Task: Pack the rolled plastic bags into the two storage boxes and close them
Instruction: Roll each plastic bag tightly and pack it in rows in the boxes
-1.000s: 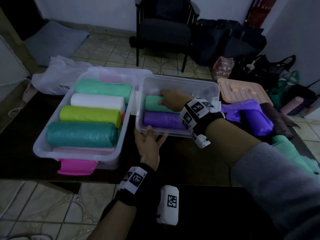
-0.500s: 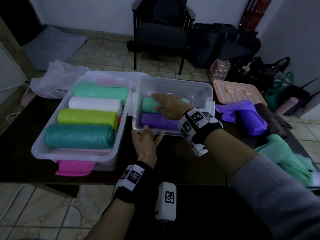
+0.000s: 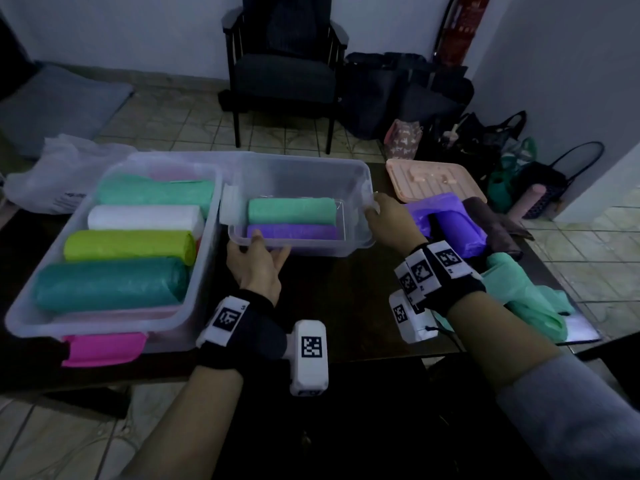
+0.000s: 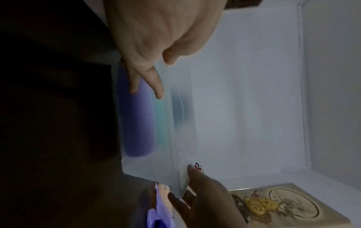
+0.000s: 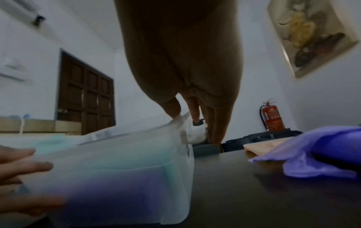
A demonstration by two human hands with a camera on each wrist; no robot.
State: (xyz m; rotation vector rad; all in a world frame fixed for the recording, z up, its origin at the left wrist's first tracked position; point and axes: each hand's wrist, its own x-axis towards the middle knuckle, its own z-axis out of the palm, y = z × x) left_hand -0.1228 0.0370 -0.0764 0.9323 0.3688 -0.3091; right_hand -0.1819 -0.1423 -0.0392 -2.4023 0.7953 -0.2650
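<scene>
The small clear storage box (image 3: 301, 178) stands mid-table and holds a mint roll (image 3: 291, 211) behind a purple roll (image 3: 294, 232). My left hand (image 3: 258, 261) grips its front rim, thumb over the edge and fingers against the wall. My right hand (image 3: 388, 223) grips the rim at the box's right end. In the left wrist view my left hand (image 4: 152, 61) lies on the wall over the purple roll (image 4: 134, 120). In the right wrist view my right hand (image 5: 191, 92) pinches the box's (image 5: 117, 162) corner rim. The large clear box (image 3: 52, 252) at left holds several rolls.
A peach lid (image 3: 433, 180) lies at the back right. A loose purple bag (image 3: 457, 230) and a loose mint bag (image 3: 526, 299) lie right of the small box. A white plastic bag (image 3: 59, 178) sits behind the large box. A dark chair (image 3: 284, 74) stands beyond the table.
My right hand has left the mint roll inside the small box and moved to the box's right end rim. My left hand has stayed on the front rim.
</scene>
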